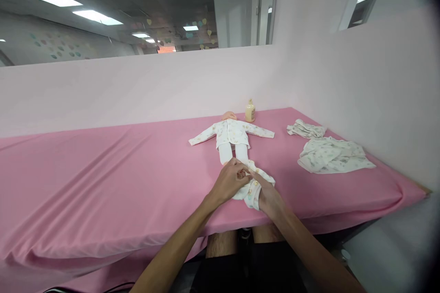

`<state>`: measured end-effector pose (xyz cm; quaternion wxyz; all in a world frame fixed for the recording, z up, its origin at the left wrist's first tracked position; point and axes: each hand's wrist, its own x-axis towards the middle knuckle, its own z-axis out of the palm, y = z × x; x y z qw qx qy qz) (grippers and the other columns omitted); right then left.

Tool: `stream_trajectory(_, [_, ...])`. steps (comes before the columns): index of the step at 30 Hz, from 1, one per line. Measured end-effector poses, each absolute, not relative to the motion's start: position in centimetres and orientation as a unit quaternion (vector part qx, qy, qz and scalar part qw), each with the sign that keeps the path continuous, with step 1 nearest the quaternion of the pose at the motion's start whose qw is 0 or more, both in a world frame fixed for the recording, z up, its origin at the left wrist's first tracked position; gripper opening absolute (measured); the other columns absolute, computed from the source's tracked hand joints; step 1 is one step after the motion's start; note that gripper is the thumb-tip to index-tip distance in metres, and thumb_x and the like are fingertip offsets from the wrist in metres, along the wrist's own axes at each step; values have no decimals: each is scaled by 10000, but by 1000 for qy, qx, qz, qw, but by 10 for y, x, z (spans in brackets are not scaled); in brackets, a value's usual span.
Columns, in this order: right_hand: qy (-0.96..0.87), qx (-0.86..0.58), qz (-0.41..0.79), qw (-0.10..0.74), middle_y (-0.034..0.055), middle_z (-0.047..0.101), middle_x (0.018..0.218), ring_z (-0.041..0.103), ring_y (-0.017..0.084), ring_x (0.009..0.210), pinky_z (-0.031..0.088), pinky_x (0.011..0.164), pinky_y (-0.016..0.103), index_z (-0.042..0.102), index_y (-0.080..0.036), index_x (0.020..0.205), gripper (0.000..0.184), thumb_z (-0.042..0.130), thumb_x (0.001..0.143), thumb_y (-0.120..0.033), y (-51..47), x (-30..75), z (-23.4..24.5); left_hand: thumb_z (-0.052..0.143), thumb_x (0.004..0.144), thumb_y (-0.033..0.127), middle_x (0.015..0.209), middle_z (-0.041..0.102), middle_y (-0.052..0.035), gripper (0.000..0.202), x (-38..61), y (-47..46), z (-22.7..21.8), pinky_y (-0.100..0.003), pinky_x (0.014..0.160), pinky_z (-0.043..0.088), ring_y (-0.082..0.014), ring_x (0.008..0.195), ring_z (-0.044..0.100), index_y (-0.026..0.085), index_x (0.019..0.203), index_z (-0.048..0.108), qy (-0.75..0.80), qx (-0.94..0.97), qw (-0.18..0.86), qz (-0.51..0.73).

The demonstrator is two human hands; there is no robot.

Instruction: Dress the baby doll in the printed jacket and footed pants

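Note:
A baby doll [233,132] lies on its back in a white patterned jacket, its white legs pointing toward me. At its feet is a pair of white patterned baby trousers [253,191], bunched up. My left hand [231,180] is closed, its fingers curled in a pinch at the trousers' upper edge beside the doll's feet. From the right, my right hand [270,196] grips the bunched cloth, partly covered by it, with the thumb reaching toward my left fingers. The fingertips are partly hidden.
A pump bottle [250,112] of pale yellow liquid stands beside the doll's head. Crumpled white patterned clothes [332,154] lie at the right. A pink sheet [113,183] with folds covers the table, which meets white walls at the back and right.

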<state>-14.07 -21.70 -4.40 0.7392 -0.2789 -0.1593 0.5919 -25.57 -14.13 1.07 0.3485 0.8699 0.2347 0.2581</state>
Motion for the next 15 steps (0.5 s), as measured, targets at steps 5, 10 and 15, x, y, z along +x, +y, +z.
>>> stream_trajectory(5, [-106,-282,597,744,65,764,920,733,265,910,625,731,363,676,-170,1050,352,790,718,-146,-214,-142,-47,625,823,376,1017,582,-45,240,-263,-131,16,-294,787,460,-181,925,547,213,997,642,238,875,366,212])
stream_trajectory(10, [-41,-281,559,779,68,762,983,731,252,918,630,733,358,666,-187,1028,352,798,704,-149,-213,-144,-50,522,866,347,980,648,-59,233,-248,-101,25,-273,697,469,-176,855,605,176,1010,586,302,820,465,140])
stream_trajectory(15, [-23,-270,547,792,58,758,884,728,245,887,628,742,364,663,-179,967,267,783,728,-183,-220,-153,-41,600,794,347,961,680,-149,255,-205,-86,21,-322,721,429,-292,941,623,130,927,589,409,845,333,87])
